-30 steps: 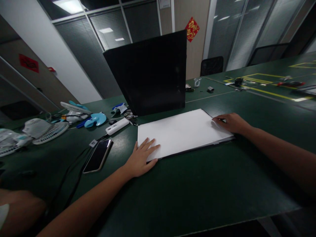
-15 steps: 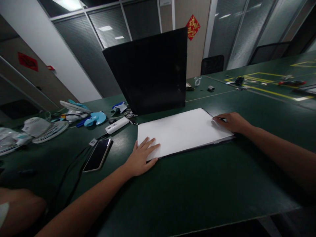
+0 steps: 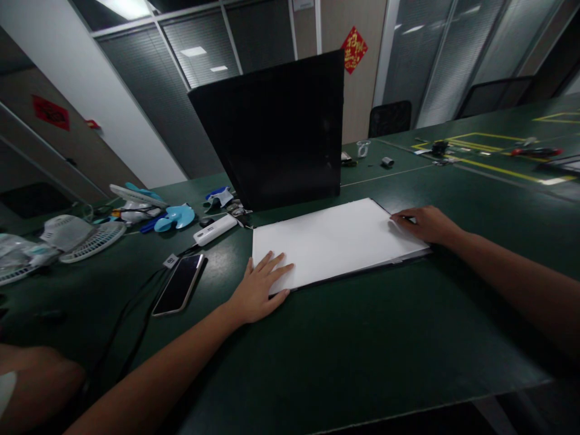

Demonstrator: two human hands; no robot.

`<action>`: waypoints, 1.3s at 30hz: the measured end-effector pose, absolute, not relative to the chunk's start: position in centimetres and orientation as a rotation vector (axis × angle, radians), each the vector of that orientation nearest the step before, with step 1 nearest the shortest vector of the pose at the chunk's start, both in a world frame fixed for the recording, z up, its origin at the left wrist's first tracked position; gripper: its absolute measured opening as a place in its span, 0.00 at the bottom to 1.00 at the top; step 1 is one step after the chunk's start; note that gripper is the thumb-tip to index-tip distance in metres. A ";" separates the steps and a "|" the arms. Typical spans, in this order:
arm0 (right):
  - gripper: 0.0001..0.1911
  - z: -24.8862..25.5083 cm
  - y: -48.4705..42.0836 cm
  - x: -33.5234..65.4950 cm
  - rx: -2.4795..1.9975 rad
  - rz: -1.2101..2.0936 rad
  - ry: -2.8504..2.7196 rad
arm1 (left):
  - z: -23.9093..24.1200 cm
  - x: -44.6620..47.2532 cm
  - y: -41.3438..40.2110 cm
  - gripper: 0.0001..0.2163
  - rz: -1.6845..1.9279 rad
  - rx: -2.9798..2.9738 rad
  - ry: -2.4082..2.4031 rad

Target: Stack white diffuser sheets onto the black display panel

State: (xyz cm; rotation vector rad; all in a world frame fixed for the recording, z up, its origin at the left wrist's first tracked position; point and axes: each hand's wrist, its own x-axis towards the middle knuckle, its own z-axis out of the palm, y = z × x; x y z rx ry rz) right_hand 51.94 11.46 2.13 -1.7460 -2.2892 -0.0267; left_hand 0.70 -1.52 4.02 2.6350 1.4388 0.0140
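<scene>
A stack of thin white sheets (image 3: 335,241) lies flat on the green table, with a dark edge showing under its near side. My left hand (image 3: 258,287) rests on its near left corner with the fingers spread flat. At the right edge, my right hand (image 3: 423,223) is closed, thumb and fingertips pinching the top sheet, whose edge curls up slightly there. A small dark spot shows between those fingers, and I cannot make out what it is. Behind the stack, a large black panel (image 3: 281,133) stands upright, leaning back.
A phone (image 3: 179,285) with black cables beside it and a white power bank (image 3: 215,230) lie to the left. Blue fan blades (image 3: 174,218) and white fan grilles (image 3: 93,241) are farther left. Small parts and tools (image 3: 537,152) sit at the far right. Part of a bare limb shows lower left.
</scene>
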 end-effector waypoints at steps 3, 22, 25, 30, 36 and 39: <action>0.28 2.1 11.5 52.0 -1.747 -0.010 -2.275 | 3.8 0.5 -1.4 0.29 0.045 2.644 1.421; 0.25 2.0 11.9 50.2 -1.855 0.634 -1.479 | 4.0 0.6 -1.5 0.29 0.042 2.643 1.422; 0.24 2.3 12.0 50.5 -1.719 0.782 -1.340 | 3.8 0.5 -1.4 0.28 0.044 2.642 1.424; 0.19 3.2 11.8 51.0 -1.508 0.986 -1.200 | 3.7 0.4 -1.3 0.32 0.037 2.630 1.431; 0.30 3.6 11.0 51.0 -1.395 0.974 -1.203 | 3.7 0.6 -1.3 0.38 0.029 2.608 1.471; 0.35 3.7 10.6 50.7 -1.393 0.866 -1.323 | 3.5 0.6 -1.2 0.44 0.062 2.597 1.496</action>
